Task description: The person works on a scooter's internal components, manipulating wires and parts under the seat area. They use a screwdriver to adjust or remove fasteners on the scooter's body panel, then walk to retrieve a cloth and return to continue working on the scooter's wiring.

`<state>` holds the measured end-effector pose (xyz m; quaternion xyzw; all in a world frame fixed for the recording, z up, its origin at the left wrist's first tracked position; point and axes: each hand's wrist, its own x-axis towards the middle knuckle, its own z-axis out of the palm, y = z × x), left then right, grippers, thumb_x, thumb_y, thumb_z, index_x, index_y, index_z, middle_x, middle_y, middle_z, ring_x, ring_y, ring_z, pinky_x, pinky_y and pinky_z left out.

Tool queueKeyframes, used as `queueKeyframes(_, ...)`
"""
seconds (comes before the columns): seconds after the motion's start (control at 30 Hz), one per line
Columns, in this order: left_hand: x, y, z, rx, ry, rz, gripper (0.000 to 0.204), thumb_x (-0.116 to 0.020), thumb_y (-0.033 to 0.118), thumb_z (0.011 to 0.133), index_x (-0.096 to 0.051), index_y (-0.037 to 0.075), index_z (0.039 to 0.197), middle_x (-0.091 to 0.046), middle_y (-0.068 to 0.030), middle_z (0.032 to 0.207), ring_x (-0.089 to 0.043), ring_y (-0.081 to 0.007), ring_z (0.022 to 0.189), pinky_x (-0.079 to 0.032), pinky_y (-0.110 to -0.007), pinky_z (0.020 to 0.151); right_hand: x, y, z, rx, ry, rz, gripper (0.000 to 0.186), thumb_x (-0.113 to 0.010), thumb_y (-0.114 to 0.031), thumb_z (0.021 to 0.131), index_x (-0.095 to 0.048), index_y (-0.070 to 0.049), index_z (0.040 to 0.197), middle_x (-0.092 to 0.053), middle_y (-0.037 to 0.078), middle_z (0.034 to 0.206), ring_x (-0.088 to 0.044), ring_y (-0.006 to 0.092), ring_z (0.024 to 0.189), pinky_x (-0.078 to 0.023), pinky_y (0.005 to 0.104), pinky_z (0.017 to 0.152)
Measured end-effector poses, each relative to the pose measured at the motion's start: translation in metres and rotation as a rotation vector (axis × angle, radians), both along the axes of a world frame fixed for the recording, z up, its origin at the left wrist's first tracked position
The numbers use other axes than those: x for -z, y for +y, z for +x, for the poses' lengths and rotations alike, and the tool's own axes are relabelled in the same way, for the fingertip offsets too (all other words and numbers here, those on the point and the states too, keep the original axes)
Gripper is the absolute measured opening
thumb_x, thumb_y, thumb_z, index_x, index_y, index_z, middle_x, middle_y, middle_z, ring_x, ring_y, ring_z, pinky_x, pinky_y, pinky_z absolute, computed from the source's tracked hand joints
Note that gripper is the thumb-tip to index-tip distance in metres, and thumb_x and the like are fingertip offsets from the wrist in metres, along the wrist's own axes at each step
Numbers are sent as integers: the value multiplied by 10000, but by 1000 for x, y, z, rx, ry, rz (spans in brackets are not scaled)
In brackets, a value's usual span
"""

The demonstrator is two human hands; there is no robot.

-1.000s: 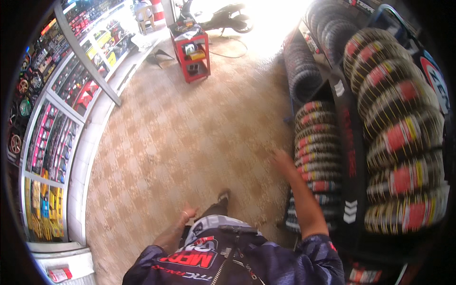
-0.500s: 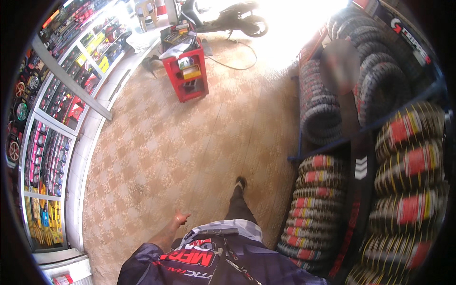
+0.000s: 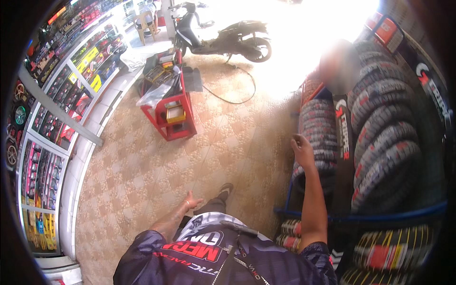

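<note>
My left hand (image 3: 193,201) hangs low over the floor beside my hip, with its fingers apart and nothing in it. A thin band circles that wrist. My right hand (image 3: 302,149) reaches forward on the right, in front of a row of upright black tyres (image 3: 319,129). Its fingers are loosely curved, with no object visible in them. The hand overlaps the tyres in the picture, and contact cannot be made out. One dark shoe (image 3: 226,188) shows on the floor ahead of my body.
A red tool cart (image 3: 189,116), loaded with boxes and plastic bags, stands ahead on the tiled floor (image 3: 137,173). Behind it is a parked motorcycle (image 3: 228,40), near a hose (image 3: 251,90). Glass display cases (image 3: 45,173) line the left. Tyre racks with a blue rail (image 3: 380,217) line the right.
I have moved forward: the red cart, motorcycle and tyre racks appear closer and lower. My right arm has come into view, extended forward. My left hand stays low with fingers apart.
</note>
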<state>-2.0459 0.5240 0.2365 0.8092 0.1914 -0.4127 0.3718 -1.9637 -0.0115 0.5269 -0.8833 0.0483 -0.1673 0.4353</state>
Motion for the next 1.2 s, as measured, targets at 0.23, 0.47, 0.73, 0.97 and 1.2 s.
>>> queueKeyframes(0.23, 15, -87, 195, -45, 98, -9, 1027, -831, 321, 814, -143, 121, 1550, -643, -149, 1039, -629, -187, 715, -546, -343, 582, 142, -70, -31, 176, 832, -159, 435, -643, -311, 909, -614, 0, 1211, -665, 262, 1154, -624, 440, 1101, -495, 476, 924)
queueKeyframes(0.47, 5, -160, 350, -127, 67, -10, 1022, -818, 312, 829, -128, 80, 1546, -633, -133, 956, -601, -168, 672, -534, -314, 546, 216, -146, -48, -248, 1692, -219, 484, -608, -324, 928, -610, -37, 1317, -593, 226, 1335, -538, 384, 1269, -429, 443, 1051)
queueKeyframes(0.73, 5, -275, 509, -257, 153, 102, 1039, -827, 357, 798, -164, -9, 1508, -635, -179, 1067, -634, -196, 729, -540, -330, 560, 266, -349, 310, -78, 1437, -322, 437, -570, -326, 944, -658, -8, 1231, -597, 238, 1302, -529, 359, 1283, -423, 443, 1058)
queueKeyframes(0.97, 14, -401, 718, -175, -113, -4, 1031, -827, 334, 811, -161, 56, 1547, -652, -153, 1050, -634, -177, 727, -552, -327, 608, 129, -442, 820, 63, 281, -194, 430, -645, -337, 935, -637, -12, 1217, -701, 239, 1100, -678, 358, 1054, -519, 407, 910)
queueKeyframes(1.2, 70, -461, 898, -143, -118, 45, 1039, -826, 390, 801, -183, 38, 1537, -675, -157, 959, -633, -161, 695, -548, -315, 590, 84, -427, 1044, -271, 265, -284, 398, -653, -369, 942, -667, -68, 1202, -713, 175, 1126, -694, 310, 1024, -532, 402, 887)
